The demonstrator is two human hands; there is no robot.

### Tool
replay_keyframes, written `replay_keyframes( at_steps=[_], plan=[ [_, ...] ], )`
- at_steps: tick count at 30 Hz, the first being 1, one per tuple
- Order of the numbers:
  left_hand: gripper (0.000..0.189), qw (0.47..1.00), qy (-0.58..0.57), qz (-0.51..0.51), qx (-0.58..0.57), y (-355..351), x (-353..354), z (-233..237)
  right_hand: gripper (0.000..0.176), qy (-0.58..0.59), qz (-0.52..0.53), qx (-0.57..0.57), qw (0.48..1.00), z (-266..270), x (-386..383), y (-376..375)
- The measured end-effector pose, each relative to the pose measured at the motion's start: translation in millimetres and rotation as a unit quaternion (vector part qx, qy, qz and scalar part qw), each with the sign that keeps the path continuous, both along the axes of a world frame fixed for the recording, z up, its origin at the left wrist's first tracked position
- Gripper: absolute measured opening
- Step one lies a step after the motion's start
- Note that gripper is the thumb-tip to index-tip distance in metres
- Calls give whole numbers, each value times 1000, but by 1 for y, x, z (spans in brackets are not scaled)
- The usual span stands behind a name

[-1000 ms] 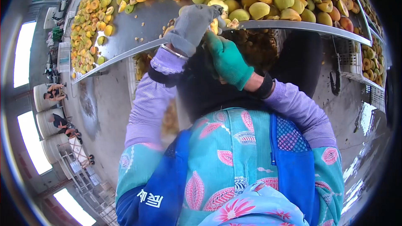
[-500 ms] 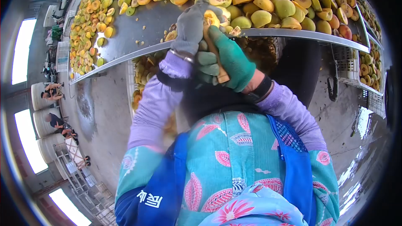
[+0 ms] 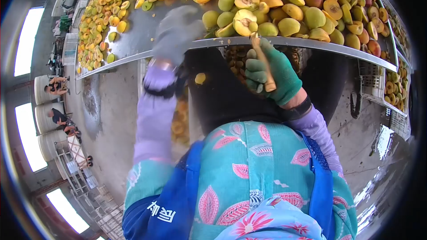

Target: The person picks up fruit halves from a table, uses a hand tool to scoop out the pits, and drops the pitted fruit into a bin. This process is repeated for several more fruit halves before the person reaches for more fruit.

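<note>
My right hand (image 3: 278, 71), in a green glove, is wrapped round a slim wooden-handled pitting tool (image 3: 263, 62). The tool's small metal tip points up at a cut peach half (image 3: 245, 22) at the table's near edge. My left hand (image 3: 175, 33), in a grey glove, is smeared by motion over the bare metal on the left; its fingers are too blurred to read. Below and right of it, a small yellow fruit piece (image 3: 200, 78) shows against my dark trouser leg, in mid-air.
A metal table (image 3: 138, 31) with a raised rim bears heaped peach halves (image 3: 307, 11) at right and smaller cut pieces (image 3: 104, 18) at left. Crates of fruit (image 3: 393, 82) stand at the right, with more fruit (image 3: 179, 122) under the table. People (image 3: 58, 118) sit far left.
My hands were together round a peach half and the tool; now they are apart. The left has swung left, while the right moved right with the tool. A yellow piece has appeared below.
</note>
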State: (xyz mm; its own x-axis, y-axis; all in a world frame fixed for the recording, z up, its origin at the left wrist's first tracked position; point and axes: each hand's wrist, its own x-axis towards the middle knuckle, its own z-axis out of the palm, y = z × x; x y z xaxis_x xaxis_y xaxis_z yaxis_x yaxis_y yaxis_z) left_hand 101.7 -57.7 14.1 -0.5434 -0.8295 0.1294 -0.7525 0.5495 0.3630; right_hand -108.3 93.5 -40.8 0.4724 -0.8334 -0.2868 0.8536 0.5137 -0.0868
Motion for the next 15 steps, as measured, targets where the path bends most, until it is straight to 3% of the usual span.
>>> replay_keyframes(
  at_steps=[1, 4, 5, 6, 7, 8, 9, 11, 12, 14, 15],
  plan=[
    [40, 982, -97, -118, -109, -27, -10, -23, 39, 61, -21, 8, 998, 3, 1, 0],
    [43, 986, -128, -103, -42, -69, -31, -55, 39, 209, -81, 31, 974, 17, 1, 2],
    [45, 980, -173, -96, 16, -65, -33, -29, 38, 300, -84, 32, 950, 26, 0, 3],
    [47, 979, -4, -76, 188, -59, -23, -26, 37, 345, -90, 4, 934, 31, -1, 2],
    [49, 922, 163, -49, 349, -55, -12, -24, 35, 387, -96, -25, 917, 35, 0, -1],
    [52, 812, 319, -17, 489, -49, -5, -21, 34, 428, -103, -54, 897, 36, 2, -5],
    [51, 844, 309, -22, 438, -31, -3, -19, 36, 508, -150, -125, 839, 30, 10, -13],
    [50, 897, 293, -29, 330, 8, -10, -16, 36, 679, -182, -234, 672, 11, 20, -26],
    [49, 821, 392, -42, 412, 17, -15, -15, 36, 747, -195, -284, 568, 11, 24, -29],
    [49, 617, 558, -74, 550, 30, -28, -13, 34, 760, -167, -288, 558, 13, 27, -31],
    [48, 663, 559, -38, 497, 37, -37, -15, 34, 762, -180, -292, 550, 11, 28, -31]
  ],
)
